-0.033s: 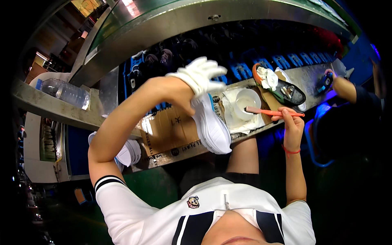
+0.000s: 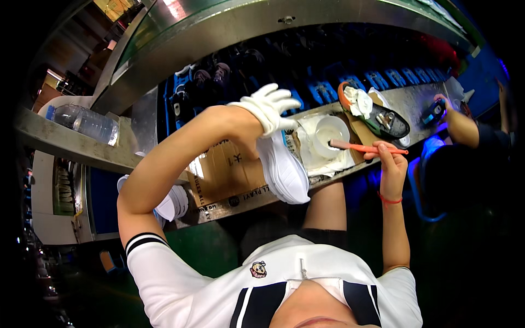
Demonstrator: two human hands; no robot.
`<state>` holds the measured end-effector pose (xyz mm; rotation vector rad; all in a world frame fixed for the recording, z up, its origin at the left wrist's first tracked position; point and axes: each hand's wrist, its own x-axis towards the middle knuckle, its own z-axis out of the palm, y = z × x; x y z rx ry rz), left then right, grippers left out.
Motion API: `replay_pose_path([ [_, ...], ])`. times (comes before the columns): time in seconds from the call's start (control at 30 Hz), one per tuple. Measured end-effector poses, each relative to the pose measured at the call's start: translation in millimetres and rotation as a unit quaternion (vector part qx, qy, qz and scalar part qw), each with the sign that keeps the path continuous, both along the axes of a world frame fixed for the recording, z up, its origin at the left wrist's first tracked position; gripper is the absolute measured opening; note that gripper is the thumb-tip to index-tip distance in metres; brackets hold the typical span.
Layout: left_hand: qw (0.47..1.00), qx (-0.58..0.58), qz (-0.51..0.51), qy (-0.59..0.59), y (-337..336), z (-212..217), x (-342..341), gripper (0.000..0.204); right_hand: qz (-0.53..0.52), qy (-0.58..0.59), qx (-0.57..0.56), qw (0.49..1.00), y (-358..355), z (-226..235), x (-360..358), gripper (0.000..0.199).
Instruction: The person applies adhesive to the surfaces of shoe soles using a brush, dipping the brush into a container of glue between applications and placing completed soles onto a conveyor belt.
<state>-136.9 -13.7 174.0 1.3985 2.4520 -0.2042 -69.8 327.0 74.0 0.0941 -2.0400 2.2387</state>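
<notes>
- Desk (image 2: 424, 116): long, grey, crossing in front of the person.
- Cardboard sheet (image 2: 227, 177): brown, flat on the desk, left of centre.
- White sneaker (image 2: 284, 172): at the left hand, tilted sole toward the right, toe past the desk's near edge.
- Dark shoe (image 2: 391, 123): orange heel, far side of the desk, white crumpled paper (image 2: 359, 103) in its opening.
- Left hand (image 2: 247, 132): bent down against the sneaker; its grip is hidden, cannot tell how tight. White glove (image 2: 267, 109) about it, glove fingers splayed.
- Right hand (image 2: 389, 161): fingers closed round the brush handle.
- Plastic tub (image 2: 327, 153): whitish, round, between sneaker and dark shoe.
- Brush (image 2: 361, 148): orange-red handle, roughly level, tip over the tub.
- Bracelet (image 2: 391, 201): thin, red, on the right wrist.
</notes>
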Motion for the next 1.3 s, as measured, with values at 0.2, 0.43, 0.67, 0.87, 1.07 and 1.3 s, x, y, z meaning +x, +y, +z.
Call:
replay_pose_path([
  [0.2, 0.979, -0.196, -0.048, -0.03, 57.2, -20.4, -1.2, 0.079, 0.003, -0.008, -0.012, 1.0, -1.0, -11.9, -3.7, 0.028],
  [0.43, 0.994, -0.106, 0.029, 0.0, 26.2, 12.8, 8.2, 0.075, -0.038, -0.001, -0.003, 0.999, 8.5, -16.3, -21.5, 0.026],
  [0.67, 0.856, 0.247, 0.452, -0.048, -59.0, -11.6, 75.1, 0.064, 0.028, 0.037, 0.284, 0.958, -10.6, -30.3, -74.1, 0.027],
  [0.87, 0.521, 0.538, 0.597, -0.287, -95.6, -78.5, 142.5, 0.056, 0.034, 0.084, 0.378, 0.921, -28.7, -44.2, -97.6, 0.027],
  [1.07, 0.178, 0.801, 0.428, -0.379, -70.3, -118.8, 181.2, 0.076, 0.071, 0.004, 0.373, 0.925, -18.0, -46.3, -100.2, 0.025],
  [1.3, 0.178, 0.763, 0.31, -0.539, -28.1, -147.0, 179.0, 0.098, 0.126, -0.227, 0.007, 0.966, -1.4, -16.9, -99.7, 0.027],
])
